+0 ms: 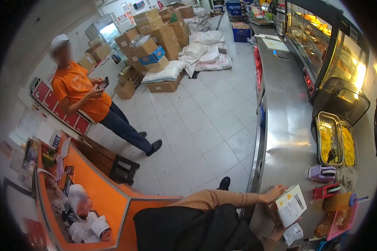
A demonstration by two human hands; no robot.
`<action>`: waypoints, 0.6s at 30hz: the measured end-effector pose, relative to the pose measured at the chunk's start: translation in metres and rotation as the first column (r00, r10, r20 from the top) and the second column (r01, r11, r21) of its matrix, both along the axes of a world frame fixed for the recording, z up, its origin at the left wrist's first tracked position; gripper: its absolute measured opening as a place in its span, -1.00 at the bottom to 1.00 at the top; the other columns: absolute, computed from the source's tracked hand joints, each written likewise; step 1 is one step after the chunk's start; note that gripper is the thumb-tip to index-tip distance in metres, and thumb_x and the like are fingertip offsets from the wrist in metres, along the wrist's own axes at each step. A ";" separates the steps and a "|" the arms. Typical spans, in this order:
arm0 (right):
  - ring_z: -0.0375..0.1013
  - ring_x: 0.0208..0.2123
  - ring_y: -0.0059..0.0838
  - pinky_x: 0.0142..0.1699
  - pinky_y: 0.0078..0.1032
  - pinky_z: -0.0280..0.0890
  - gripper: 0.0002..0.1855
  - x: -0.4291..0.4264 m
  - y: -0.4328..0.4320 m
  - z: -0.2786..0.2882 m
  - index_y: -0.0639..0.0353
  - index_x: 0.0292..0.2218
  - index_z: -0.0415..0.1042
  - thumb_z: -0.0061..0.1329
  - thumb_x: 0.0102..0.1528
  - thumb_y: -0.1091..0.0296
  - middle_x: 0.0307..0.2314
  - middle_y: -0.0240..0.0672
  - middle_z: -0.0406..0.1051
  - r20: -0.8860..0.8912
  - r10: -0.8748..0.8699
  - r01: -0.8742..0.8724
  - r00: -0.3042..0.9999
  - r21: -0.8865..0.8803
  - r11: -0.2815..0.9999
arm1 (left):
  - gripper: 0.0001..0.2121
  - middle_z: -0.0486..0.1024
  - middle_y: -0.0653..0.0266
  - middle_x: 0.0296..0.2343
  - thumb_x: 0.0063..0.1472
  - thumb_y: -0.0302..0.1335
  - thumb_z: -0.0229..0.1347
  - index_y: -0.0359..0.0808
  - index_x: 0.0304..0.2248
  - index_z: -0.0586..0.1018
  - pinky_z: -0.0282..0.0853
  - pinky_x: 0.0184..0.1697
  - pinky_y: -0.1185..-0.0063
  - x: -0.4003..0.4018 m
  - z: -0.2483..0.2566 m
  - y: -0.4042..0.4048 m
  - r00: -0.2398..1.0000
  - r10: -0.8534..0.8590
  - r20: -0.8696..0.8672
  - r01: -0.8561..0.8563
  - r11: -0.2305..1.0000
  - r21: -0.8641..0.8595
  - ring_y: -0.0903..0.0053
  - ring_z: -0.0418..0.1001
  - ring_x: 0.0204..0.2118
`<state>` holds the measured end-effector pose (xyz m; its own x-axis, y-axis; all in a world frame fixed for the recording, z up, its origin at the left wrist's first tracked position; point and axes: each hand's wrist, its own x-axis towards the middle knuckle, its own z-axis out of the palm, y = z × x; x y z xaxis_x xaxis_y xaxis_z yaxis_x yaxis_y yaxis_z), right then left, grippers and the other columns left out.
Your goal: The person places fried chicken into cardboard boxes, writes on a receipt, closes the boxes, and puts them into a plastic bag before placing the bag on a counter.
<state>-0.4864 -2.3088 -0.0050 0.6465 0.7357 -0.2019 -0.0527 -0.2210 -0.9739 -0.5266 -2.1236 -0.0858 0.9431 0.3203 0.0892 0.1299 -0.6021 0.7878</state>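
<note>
Near the front end of the stainless-steel counter (279, 150), both my hands are at a small takeaway box (290, 205) with a white top and brown side. Its top bears a printed label. My left hand (273, 194) grips the far side of the box, with the brown sleeve stretched across from the left. At the near side, my right hand (277, 232) holds the lower edge, partly hidden beneath it. A small clear plastic packet (292, 234) lies by my right hand. Beyond the box are a purple tape dispenser (320, 173) and a red tape dispenser (324, 191).
Metal trays of yellow food (330, 136) and a lit glass food warmer (314, 37) line the right. A sauce bottle (337, 201) and pink basket (343, 222) stand nearby. An orange counter (105, 178) is left; a person (81, 91) holds a phone beyond it. Cartons (163, 40) and sacks (207, 53) occupy the floor.
</note>
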 end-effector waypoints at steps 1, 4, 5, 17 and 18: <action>0.01 0.04 -0.24 0.09 -0.33 -0.04 -0.18 0.003 0.000 0.001 0.10 0.06 -0.14 0.01 -0.15 0.21 0.01 -0.20 -0.05 0.019 -0.002 0.002 1.000 -0.009 1.000 | -0.52 0.06 0.12 -0.07 0.14 -0.30 -0.22 -0.25 0.03 0.01 -0.06 0.03 0.51 -0.001 0.001 0.001 0.991 -0.043 0.130 0.085 0.935 -0.345 0.32 0.02 0.00; 0.01 0.04 -0.23 0.09 -0.33 -0.04 -0.17 0.008 -0.004 0.007 0.10 0.06 -0.13 0.02 -0.16 0.22 0.02 -0.20 -0.05 0.055 -0.014 0.015 0.998 -0.009 1.000 | -0.28 -0.10 0.08 0.02 0.00 -0.36 0.01 -0.37 0.05 -0.16 -0.24 0.12 0.48 -0.035 0.037 0.036 0.933 -0.116 0.341 0.359 0.370 -0.857 0.40 -0.21 0.11; 0.01 0.04 -0.23 0.09 -0.33 -0.04 -0.17 0.010 -0.002 0.008 0.10 0.06 -0.13 0.02 -0.17 0.22 0.02 -0.20 -0.05 0.052 0.002 -0.002 0.999 -0.005 1.000 | -0.19 -0.12 0.06 0.02 -0.08 -0.33 0.07 -0.38 0.05 -0.19 -0.28 0.12 0.47 -0.041 0.045 0.041 0.900 -0.237 0.365 0.435 0.489 -0.756 0.38 -0.22 0.11; 0.00 0.04 -0.22 0.08 -0.35 -0.04 -0.14 0.020 -0.004 0.009 0.12 0.06 -0.12 0.06 -0.20 0.24 0.02 -0.19 -0.05 0.063 0.061 -0.053 0.996 -0.113 0.992 | 0.10 -0.16 -0.18 0.00 -0.43 -0.06 0.25 -0.50 0.01 -0.10 -0.33 0.11 0.39 0.006 0.031 0.035 0.759 -0.530 0.380 0.582 0.813 -0.028 0.07 -0.22 0.08; 0.00 0.04 -0.22 0.08 -0.35 -0.04 -0.14 0.021 -0.003 0.011 0.13 0.06 -0.11 0.06 -0.21 0.24 0.02 -0.19 -0.05 0.070 0.062 -0.054 0.996 -0.122 0.991 | 0.09 -0.15 -0.18 -0.01 -0.43 -0.07 0.25 -0.49 0.01 -0.10 -0.32 0.11 0.39 0.004 0.038 0.035 0.766 -0.520 0.377 0.581 0.812 -0.060 0.08 -0.21 0.08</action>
<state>-0.4658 -2.3122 0.0058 0.6197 0.7457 -0.2446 0.0340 -0.3369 -0.9409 -0.5229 -2.0887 -0.0480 0.8840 -0.2071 0.4191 -0.4669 -0.3470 0.8134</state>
